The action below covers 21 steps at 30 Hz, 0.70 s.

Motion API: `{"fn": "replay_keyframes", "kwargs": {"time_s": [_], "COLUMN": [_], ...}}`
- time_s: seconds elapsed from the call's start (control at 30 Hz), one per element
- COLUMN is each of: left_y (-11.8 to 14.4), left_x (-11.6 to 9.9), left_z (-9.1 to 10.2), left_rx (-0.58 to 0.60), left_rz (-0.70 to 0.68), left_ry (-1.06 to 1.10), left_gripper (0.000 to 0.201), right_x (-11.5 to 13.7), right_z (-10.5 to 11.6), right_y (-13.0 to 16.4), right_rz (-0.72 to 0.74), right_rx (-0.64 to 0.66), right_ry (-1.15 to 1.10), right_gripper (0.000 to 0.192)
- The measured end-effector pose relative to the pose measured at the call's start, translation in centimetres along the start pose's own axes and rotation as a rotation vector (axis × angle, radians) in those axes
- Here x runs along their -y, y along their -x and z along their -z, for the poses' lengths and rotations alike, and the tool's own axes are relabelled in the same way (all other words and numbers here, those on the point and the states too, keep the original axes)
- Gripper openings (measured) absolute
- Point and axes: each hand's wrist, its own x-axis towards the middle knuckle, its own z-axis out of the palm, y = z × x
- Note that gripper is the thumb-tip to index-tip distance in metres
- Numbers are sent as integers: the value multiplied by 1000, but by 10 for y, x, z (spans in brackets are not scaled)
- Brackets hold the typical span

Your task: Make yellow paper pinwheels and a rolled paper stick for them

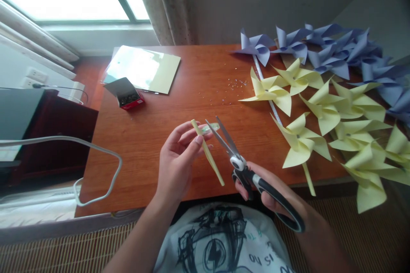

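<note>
My left hand [176, 160] is closed, pinching a thin pale-yellow rolled paper stick [209, 158] between thumb and fingers. By its fingertips is a small clear, shiny piece [209, 128], perhaps tape; I cannot tell exactly what it is. My right hand [283, 187] is wrapped round the black-and-white handles of a pair of scissors [238, 162]. The blades are spread apart and point up and left, with one blade tip overlapping the clear piece in view. Both hands are above the front part of the wooden table [144, 149].
Yellow paper pinwheels [297, 136] and purple paper pinwheels [333, 59] cover the table's right side. Tiny scraps [240, 83] lie mid-table. A small open red box [130, 100] and yellow sheets under a glossy cover [166, 72] are at the back left. A white cable [118, 166] loops at the left edge.
</note>
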Motion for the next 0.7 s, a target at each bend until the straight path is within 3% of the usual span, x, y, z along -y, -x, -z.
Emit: {"fn": "replay_keyframes", "kwargs": {"time_s": [0.1,0.2,0.57,0.7], "left_y": [-1,0,2,4], "left_x": [0,-2,-9,-8], "left_z": [1,0,-2,-5], "left_rx": [-7,15,63,87], "left_rz": [-3,-2,-19,-35], "left_ry": [-12,-11,9,8], "left_gripper": [34,32,31,31], "right_x": [-8,-4,18,25], "right_z": [8,16,12,5], "right_y": [2,3,8,8], "right_rz": [-84,-112,-213,-173], "right_rx": [193,298,284,285], "right_ry": [-69,-68,-112,-125], "right_gripper": [71,71,60,56]}}
